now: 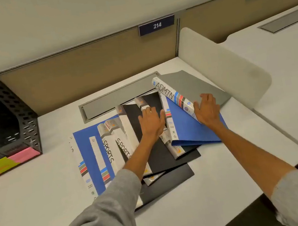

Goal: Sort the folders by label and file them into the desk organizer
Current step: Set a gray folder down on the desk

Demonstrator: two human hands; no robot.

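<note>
Head view.

- **Folders:** a fanned, overlapping heap mid-table (40, 198), toward the far edge. None is in the desk organizer (2, 116), which stands well apart at the left edge.
- **Left grip (151, 121):** wide, fingers straight, pressing flat on a black folder (160, 154).
- **Right grip (207, 110):** wide, resting across the raised spine of the ADMIN folder (187, 128) and touching the grey folder (198, 83) behind it.
- **Risks:**
  - I judge the covers slick, so a sideways push may skate the heap and bury labels.
  - The half-open ADMIN folder could flop.
  - Several spines read blurred to me, so misfiling is possible.
  - The pink note (24, 155) and yellow note (1, 165) on the organizer are illegible.
- **Materials:**
  - The covers are thin, flat, matte plastic sheets in blue, black and grey.
  - The spines are white and printed, two of them marked SPORTS (109, 152).
  - The organizer is rigid, black and perforated, with slanted dividers.
</note>
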